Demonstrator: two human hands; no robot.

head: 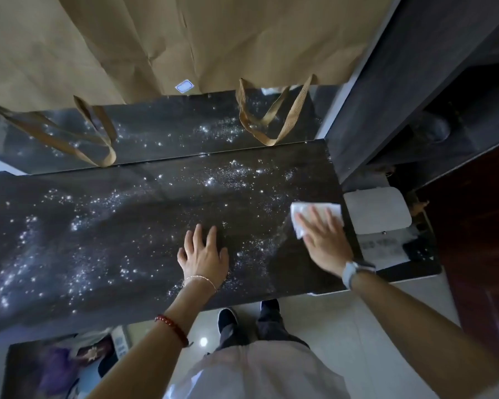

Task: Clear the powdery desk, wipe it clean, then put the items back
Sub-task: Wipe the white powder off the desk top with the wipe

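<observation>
The right hand [323, 234] presses a white tissue [314, 216] flat on the powdery desk [113, 226], and the left hand [203, 254] rests open nearby.

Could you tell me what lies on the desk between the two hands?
In the head view, only white powder on the dark desk separates the left hand from the right hand pressing the tissue.

Your left wrist [200, 279] wears a thin pale chain bracelet, and a red beaded bracelet [172, 328] sits further up that forearm. Your right wrist has a watch [355, 270] with light grey strap. White top [260, 372], dark trousers [268, 323], dark shoes [227, 316].
</observation>
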